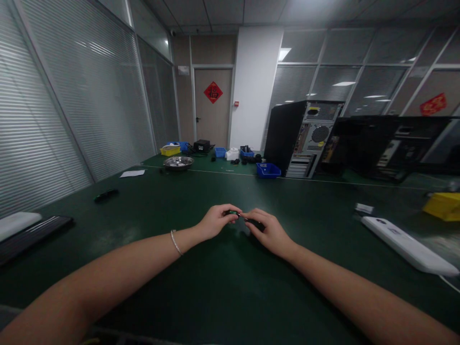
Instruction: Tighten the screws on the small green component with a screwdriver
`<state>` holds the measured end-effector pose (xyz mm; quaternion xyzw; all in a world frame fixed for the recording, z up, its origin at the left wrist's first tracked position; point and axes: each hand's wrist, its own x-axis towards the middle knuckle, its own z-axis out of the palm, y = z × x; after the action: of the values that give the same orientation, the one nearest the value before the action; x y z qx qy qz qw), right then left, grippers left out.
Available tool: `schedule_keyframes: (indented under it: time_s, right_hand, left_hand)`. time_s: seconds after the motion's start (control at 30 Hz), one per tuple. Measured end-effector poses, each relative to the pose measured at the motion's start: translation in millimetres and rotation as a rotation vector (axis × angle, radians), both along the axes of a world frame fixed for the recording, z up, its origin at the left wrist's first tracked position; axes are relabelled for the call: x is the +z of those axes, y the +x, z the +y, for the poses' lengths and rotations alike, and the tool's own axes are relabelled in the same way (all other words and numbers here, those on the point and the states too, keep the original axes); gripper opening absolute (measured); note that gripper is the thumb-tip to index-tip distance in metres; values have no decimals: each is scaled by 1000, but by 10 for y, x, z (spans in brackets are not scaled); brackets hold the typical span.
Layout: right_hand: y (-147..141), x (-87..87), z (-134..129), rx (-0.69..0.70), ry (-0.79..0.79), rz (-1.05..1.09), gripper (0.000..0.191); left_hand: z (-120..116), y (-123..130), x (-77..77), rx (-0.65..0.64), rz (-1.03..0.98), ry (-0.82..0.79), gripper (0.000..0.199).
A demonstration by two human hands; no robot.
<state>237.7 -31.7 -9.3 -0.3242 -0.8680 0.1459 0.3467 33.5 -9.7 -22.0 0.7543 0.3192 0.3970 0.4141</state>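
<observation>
A sm. dark part w/ some green is pinched in L hand; a dark piece appears pinched betw. thumb & fingers of R hand, just beside it. Whether the two are joined can't be told. Work is judged midway: both pcs are held betw. the hands, not yet set down; what's left isn't shown. Well L of hands, a dark item is left untouched. Beyond hands, "福" is read on red diamond on door. Far R of hands, red sign & label on white unit can't be read.
</observation>
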Motion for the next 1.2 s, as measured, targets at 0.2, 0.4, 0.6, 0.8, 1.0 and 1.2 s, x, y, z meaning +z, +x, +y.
schedule_keyframes:
  time_s: [0.2,0.4,0.6,0.8,1.0,1.2]
  right_hand:
    - [2,30,-17,32,-6,41,29]
    - [12,32,-20,39,-15,46,28]
    - [14,27,-19,49,-25,50,29]
    - [13,26,-12,59,-33,56,29]
    - [4,1,-3,51,-20,49,29]
    - [-5,17,-22,47,-7,47,30]
  left_hand:
    - [8,-1,10,-8,-29,-37,26]
    - [12,-1,18,-28,-74,-97,27]
    - [12,0,15,-34,-119,-150,27]
    - [30,3,-10,-39,-156,-187,27]
    - [36,4,-16,-24,-116,-167,28]
    - [32,-4,-14,-22,-111,-151,28]
